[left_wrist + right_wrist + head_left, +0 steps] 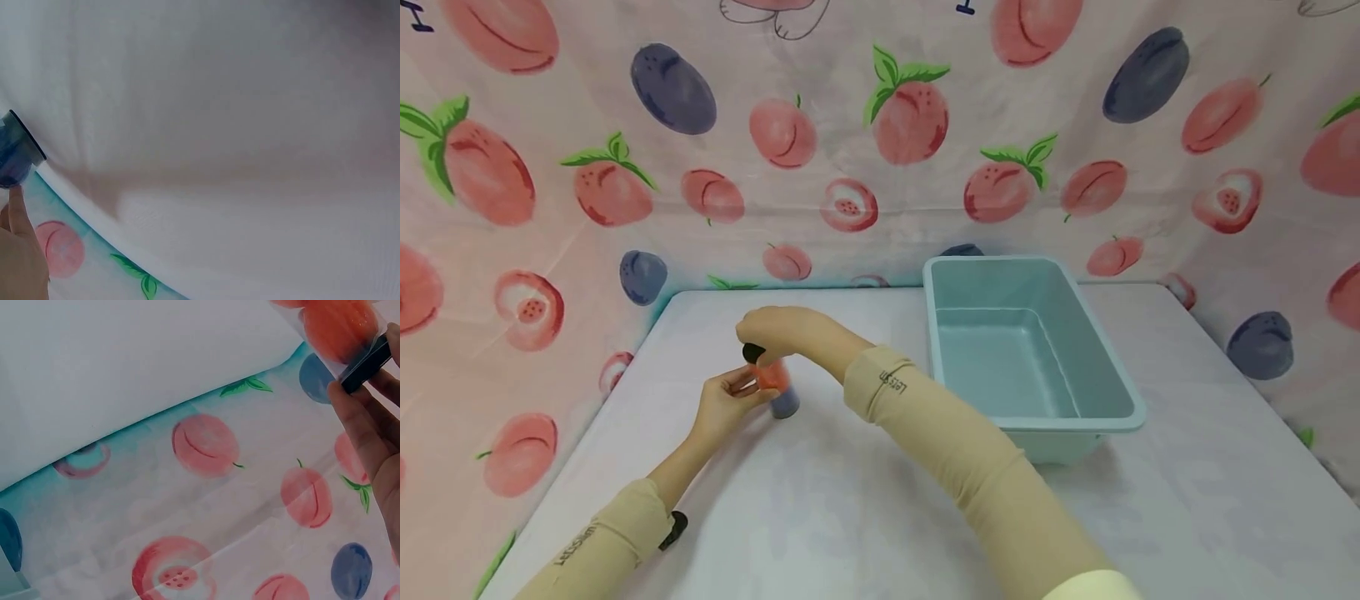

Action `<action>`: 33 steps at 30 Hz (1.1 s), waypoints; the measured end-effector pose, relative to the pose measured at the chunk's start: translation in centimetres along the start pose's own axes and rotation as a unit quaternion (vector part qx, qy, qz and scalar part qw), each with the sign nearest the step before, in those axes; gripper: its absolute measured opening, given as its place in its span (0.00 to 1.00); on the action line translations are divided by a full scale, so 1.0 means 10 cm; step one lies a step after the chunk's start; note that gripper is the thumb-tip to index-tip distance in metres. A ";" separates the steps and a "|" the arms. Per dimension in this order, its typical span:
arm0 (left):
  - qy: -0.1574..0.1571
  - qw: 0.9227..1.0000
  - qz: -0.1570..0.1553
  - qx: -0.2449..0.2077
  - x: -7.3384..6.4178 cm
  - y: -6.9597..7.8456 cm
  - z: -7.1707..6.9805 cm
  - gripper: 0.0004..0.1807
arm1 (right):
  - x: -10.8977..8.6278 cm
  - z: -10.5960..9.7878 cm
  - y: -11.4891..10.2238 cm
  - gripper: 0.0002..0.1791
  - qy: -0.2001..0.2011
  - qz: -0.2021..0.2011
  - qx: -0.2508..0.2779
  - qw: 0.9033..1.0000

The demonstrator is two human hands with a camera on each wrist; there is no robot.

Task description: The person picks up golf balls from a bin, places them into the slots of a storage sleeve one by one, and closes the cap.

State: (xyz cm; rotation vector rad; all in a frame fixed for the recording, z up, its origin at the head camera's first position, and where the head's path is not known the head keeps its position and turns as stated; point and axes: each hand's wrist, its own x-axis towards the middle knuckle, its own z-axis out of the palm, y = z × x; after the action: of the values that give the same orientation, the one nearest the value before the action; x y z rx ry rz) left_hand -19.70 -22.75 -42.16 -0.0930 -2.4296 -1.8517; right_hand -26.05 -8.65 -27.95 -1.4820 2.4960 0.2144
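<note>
A clear cylindrical container (785, 405) with a black lid (752, 353) stands tilted over the left part of the table. Orange, rounded contents show in its upper part and blue ones lower down. My left hand (724, 407) holds the container's side between thumb and fingers. From above, my right hand (781, 328) grips the black lid. In the right wrist view, fingers (365, 428) pinch the lid's edge beside the orange contents (340, 328). The left wrist view catches the blue end of the container (19, 150) with a fingertip against it.
A light blue-green plastic basin (1112, 367) stands on the right half of the white-covered table (850, 517), beyond my right forearm. Behind the table hangs a fruit-print cloth (850, 100). Beside my left sleeve shows a small black object (674, 530).
</note>
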 end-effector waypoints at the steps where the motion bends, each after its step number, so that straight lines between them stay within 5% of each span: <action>1: 0.002 1.000 -0.001 0.002 0.00 0.00 -0.01 0.30 | 0.00 0.00 0.01 0.14 0.003 -0.001 0.000 1.000; 5: 0.007 1.000 0.004 0.019 0.00 0.01 -0.02 0.30 | 0.00 0.01 0.04 0.13 0.017 -0.011 0.026 0.999; 8: 0.009 0.999 0.019 0.038 0.01 0.04 -0.03 0.28 | -0.04 0.02 0.08 0.23 0.016 -0.012 0.051 0.999; 12: -0.001 0.997 0.018 0.080 0.00 0.09 -0.05 0.28 | -0.15 0.02 0.16 0.38 -0.009 0.009 0.055 0.998; 17: -0.021 0.995 0.009 0.102 -0.03 0.22 -0.10 0.37 | -0.33 -0.01 0.25 0.42 -0.060 0.045 0.039 0.996; 22: -0.001 0.986 0.085 0.143 -0.09 0.40 -0.17 0.36 | -0.48 0.02 0.33 0.45 -0.106 0.059 0.019 0.992; 26: 0.010 0.947 0.189 0.261 -0.17 0.50 -0.25 0.32 | -0.56 0.08 0.33 0.47 -0.125 0.048 0.000 0.991; 33: -0.036 0.850 0.321 0.416 -0.23 0.57 -0.39 0.35 | -0.63 0.09 0.23 0.47 -0.128 0.033 -0.014 0.991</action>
State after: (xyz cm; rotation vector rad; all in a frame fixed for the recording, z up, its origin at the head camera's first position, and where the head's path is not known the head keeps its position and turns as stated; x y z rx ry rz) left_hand -16.71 -24.96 -35.90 -0.7883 -2.5487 -0.4690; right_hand -25.04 -2.06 -27.06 -1.2921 2.3463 0.4249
